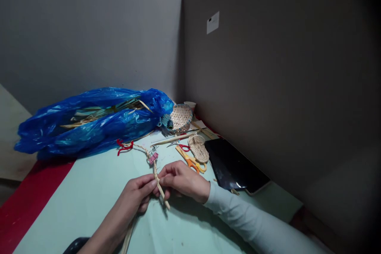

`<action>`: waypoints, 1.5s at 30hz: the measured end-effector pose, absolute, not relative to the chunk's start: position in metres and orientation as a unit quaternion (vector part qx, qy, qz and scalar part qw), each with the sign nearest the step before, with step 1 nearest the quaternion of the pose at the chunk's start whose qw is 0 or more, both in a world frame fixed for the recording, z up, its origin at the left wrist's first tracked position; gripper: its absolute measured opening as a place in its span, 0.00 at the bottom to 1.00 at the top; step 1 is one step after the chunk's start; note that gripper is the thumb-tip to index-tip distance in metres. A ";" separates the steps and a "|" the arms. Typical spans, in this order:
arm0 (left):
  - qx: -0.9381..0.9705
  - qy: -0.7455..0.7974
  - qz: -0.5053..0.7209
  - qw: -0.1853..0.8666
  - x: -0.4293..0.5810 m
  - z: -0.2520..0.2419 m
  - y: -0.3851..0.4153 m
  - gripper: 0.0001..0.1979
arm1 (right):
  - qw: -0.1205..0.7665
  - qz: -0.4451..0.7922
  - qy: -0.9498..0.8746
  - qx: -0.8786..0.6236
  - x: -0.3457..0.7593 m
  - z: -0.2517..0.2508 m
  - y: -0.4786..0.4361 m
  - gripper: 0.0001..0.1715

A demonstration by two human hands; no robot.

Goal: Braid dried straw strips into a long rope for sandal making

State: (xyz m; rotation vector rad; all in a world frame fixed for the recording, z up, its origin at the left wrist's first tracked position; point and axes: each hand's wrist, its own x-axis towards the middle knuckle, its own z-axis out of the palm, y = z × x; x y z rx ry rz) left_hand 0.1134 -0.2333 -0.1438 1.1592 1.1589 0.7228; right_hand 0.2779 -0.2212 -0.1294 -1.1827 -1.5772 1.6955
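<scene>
Braided straw cord [155, 169], one: pinched near its lower end between the fingertips of the left hand [141, 192] and the right hand [184, 180]; exact finger contact partly hidden. Pink binder clip [153, 158]: fastened to the cord just beyond the hands. Straw bundle [114, 109]: partly covered by a blue plastic bag [119, 127]. Cup [191, 104]: largely hidden behind the woven basket [183, 116]. Dark object [76, 245]: cut off by the lower edge, not identifiable.

pass: pale-green cloth [89, 194] left | block ahead-left: blue bag [125, 125] | block right: wall [268, 87]
</scene>
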 end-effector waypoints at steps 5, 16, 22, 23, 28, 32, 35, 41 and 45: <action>0.549 0.558 0.351 0.515 0.115 -0.148 -0.235 0.13 | 0.257 0.335 -0.774 -0.473 0.282 -0.126 -0.228 0.11; 0.522 0.597 0.352 0.497 0.113 -0.156 -0.235 0.09 | 0.163 0.141 -0.831 -0.512 0.277 -0.130 -0.236 0.14; 0.539 0.569 0.352 0.511 0.103 -0.181 -0.221 0.14 | 0.157 0.122 -0.839 -0.506 0.273 -0.138 -0.237 0.13; 0.537 0.564 0.354 0.518 0.102 -0.184 -0.220 0.15 | 0.157 0.124 -0.840 -0.505 0.273 -0.139 -0.236 0.12; 0.518 0.550 0.366 0.543 0.105 -0.186 -0.220 0.16 | 0.143 0.161 -0.845 -0.489 0.278 -0.135 -0.237 0.12; 0.516 0.548 0.367 0.547 0.109 -0.181 -0.223 0.16 | 0.132 0.144 -0.857 -0.478 0.292 -0.107 -0.226 0.11; 0.506 0.550 0.375 0.549 0.112 -0.177 -0.225 0.16 | 0.114 0.033 -0.860 -0.496 0.299 -0.077 -0.194 0.11; 0.490 0.540 0.392 0.560 0.115 -0.172 -0.227 0.14 | 0.026 -0.053 -0.860 -0.507 0.279 -0.084 -0.118 0.09; 0.490 0.533 0.390 0.569 0.115 -0.171 -0.228 0.14 | 0.043 -0.064 -0.864 -0.498 0.272 -0.114 -0.102 0.09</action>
